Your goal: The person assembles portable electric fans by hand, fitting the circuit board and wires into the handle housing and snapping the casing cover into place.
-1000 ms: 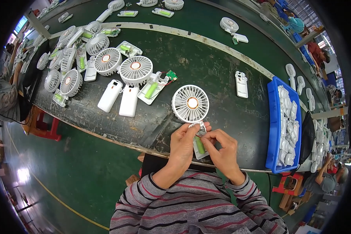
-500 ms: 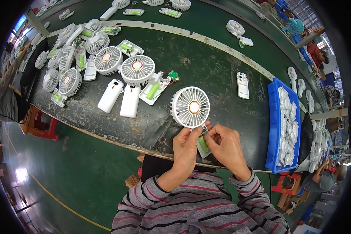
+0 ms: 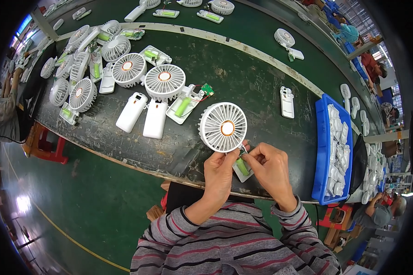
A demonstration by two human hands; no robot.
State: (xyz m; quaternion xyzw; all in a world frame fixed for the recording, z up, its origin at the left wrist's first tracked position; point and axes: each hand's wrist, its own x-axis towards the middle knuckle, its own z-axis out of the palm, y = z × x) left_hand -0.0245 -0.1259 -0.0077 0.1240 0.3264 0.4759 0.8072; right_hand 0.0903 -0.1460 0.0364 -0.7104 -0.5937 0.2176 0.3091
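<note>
- My left hand holds the handheld fan below its grille.
- Right hand near green battery; can't tell whether pinching.
- Likely light, stiff, brittle-ribbed; best held there.

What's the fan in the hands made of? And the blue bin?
Fan: probably hard plastic, white and satiny, since its thin ribs look moulded. Its coppery ring shines a little; it might be metal or coated plastic. Bin: likely plastic, smooth and slightly glossy, in one even blue.
</note>
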